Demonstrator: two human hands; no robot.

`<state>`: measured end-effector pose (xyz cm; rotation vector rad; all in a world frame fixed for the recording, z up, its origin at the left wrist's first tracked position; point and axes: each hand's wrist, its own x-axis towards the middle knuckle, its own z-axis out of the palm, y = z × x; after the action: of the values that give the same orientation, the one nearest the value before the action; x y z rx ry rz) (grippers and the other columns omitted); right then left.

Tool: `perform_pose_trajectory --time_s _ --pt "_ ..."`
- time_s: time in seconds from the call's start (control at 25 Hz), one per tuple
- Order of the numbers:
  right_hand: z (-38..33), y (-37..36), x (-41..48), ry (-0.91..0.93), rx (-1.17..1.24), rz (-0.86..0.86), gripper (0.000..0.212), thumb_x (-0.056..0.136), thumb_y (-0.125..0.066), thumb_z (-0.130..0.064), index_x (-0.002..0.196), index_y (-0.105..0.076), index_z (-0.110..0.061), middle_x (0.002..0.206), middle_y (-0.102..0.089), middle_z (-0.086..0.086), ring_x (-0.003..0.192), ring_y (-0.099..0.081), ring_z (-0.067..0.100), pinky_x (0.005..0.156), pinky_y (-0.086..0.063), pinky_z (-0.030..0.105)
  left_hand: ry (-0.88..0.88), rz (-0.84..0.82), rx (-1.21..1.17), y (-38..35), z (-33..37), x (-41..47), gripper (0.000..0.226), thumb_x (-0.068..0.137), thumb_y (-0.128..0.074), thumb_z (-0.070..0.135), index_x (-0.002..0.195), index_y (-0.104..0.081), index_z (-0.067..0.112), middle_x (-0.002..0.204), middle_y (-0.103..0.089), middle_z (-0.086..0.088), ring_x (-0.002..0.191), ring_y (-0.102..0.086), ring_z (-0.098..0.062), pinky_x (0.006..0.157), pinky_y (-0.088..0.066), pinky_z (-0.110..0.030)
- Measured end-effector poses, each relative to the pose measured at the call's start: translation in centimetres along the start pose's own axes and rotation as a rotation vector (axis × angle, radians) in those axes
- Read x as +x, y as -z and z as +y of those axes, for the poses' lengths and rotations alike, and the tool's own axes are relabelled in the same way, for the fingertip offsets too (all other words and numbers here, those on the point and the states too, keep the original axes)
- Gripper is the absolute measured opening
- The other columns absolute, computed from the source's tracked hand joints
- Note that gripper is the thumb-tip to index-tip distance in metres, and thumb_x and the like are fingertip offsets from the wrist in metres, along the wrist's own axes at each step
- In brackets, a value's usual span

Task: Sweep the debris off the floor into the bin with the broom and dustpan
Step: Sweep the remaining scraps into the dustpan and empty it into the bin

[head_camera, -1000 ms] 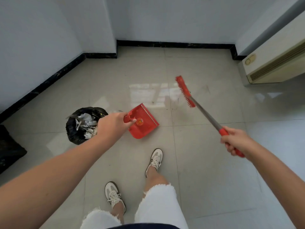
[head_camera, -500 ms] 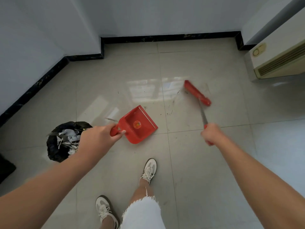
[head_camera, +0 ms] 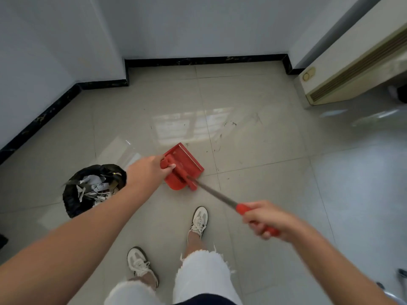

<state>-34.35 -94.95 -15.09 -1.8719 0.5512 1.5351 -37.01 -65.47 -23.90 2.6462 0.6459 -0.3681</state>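
Note:
My left hand (head_camera: 147,171) grips the handle of a red dustpan (head_camera: 187,159), which sits low over the tiled floor with its mouth pointing away to the right. In my right hand (head_camera: 267,219) is the red grip of a broom with a metal shaft (head_camera: 217,195). The red broom head (head_camera: 184,176) lies inside the dustpan. Fine dark debris (head_camera: 220,139) is scattered on the tiles just beyond the pan's mouth. A bin with a black liner (head_camera: 73,194), holding white paper scraps, stands on the floor left of my left arm.
White walls with black skirting (head_camera: 204,60) close off the corner ahead and to the left. A cream floor unit with a vent (head_camera: 352,71) stands at the right. My two feet in white sneakers (head_camera: 199,221) stand below the dustpan.
The broom head swept from the floor at the upper right back into the dustpan. My right hand pulled down and right. The dustpan stayed near the bin.

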Motion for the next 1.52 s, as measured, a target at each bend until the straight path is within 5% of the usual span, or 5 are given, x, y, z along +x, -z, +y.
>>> perform_pose_trajectory --time_s 0.12,0.64,1.0,1.24,1.52 --pt "2.9 0.5 -7.6 0.027 0.333 -0.026 0.036 0.086 -0.051 0.003 0.116 -0.064 -0.012 0.057 -0.028 0.001 0.034 -0.021 0.003 0.032 -0.015 0.008 -0.093 -0.012 -0.023 2.3 -3.1 -3.2 0.037 0.084 -0.057 0.057 0.076 -0.062 0.022 0.080 -0.069 -0.004 0.085 -0.065 -0.028 0.060 -0.037 -0.030" --pt "5.4 -8.8 -12.7 0.180 0.366 0.251 0.029 0.084 -0.050 0.004 0.108 -0.051 -0.013 0.042 -0.032 -0.006 0.026 -0.027 0.000 0.027 -0.019 0.008 0.190 0.268 -0.678 13.0 -25.1 -25.1 0.039 0.077 -0.072 0.053 0.053 -0.062 0.024 0.040 -0.030 0.006 0.042 -0.026 -0.011 0.051 -0.024 -0.030" --pt "1.9 -10.7 -9.9 -0.021 0.331 0.015 0.094 0.002 -0.085 0.013 0.080 -0.042 -0.016 0.042 -0.031 -0.005 0.022 -0.030 -0.001 0.034 -0.009 0.009 0.703 0.511 -1.116 8.7 -30.3 -42.0 0.037 0.080 -0.073 0.043 0.054 -0.069 0.017 0.046 -0.036 -0.012 0.037 -0.031 -0.021 0.036 -0.029 -0.018" --pt "0.6 -16.1 -6.6 -0.051 0.268 -0.130 0.087 0.011 -0.084 0.018 0.082 -0.044 -0.013 0.042 -0.033 -0.006 0.023 -0.033 -0.002 0.023 -0.015 0.011 1.034 0.637 -1.529 2.6 -32.4 -47.7 0.054 0.073 -0.076 0.045 0.051 -0.036 0.016 0.036 -0.029 -0.001 0.031 -0.025 -0.016 0.041 -0.024 -0.025" --pt "-1.5 -19.7 -5.8 -0.045 0.104 -0.114 0.018 0.085 -0.051 0.000 0.088 -0.043 -0.015 0.049 -0.030 -0.007 0.027 -0.029 -0.001 0.023 -0.015 0.012 1.214 0.702 -1.853 -2.5 -33.2 -52.0 0.046 0.075 -0.074 0.046 0.063 -0.035 0.025 0.033 -0.024 0.008 0.025 -0.021 -0.006 0.031 -0.022 -0.011"
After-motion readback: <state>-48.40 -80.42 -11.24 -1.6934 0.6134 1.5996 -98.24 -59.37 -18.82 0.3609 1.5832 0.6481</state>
